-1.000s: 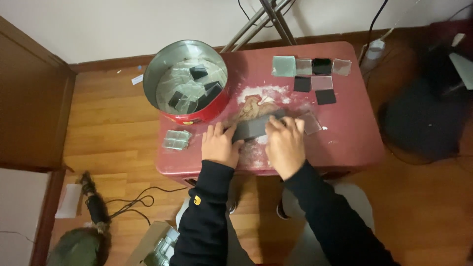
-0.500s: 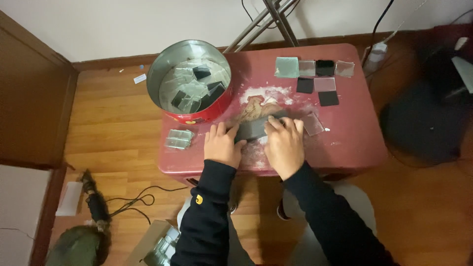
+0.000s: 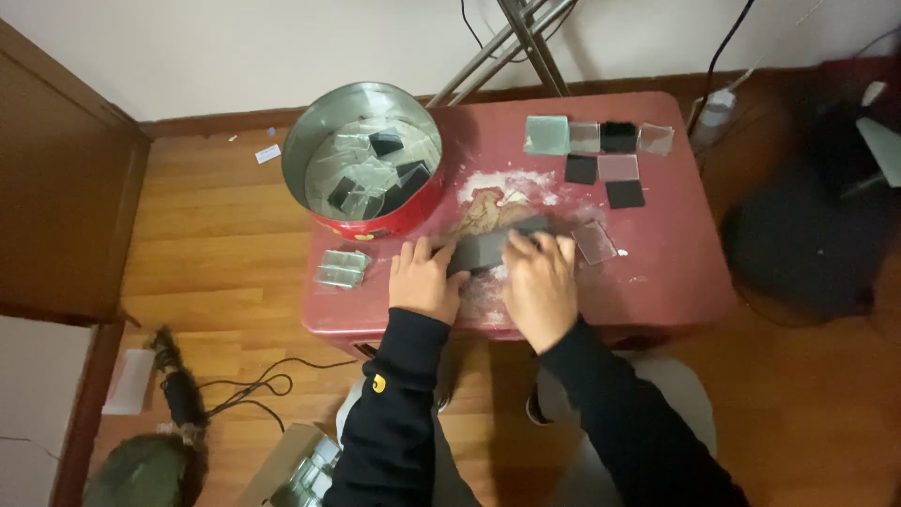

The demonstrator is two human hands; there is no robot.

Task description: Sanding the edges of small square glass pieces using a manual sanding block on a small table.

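Dim warm light, soft blur, dark corners

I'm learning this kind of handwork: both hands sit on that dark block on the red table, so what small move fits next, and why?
Probably a short push of the dark block along the table, away from the body. Both the left hand and the right hand press on it, and white powder lies just beyond it, where the red surface looks scuffed.

Single head-worn view, steeply downward from well above the red table and wooden floor.
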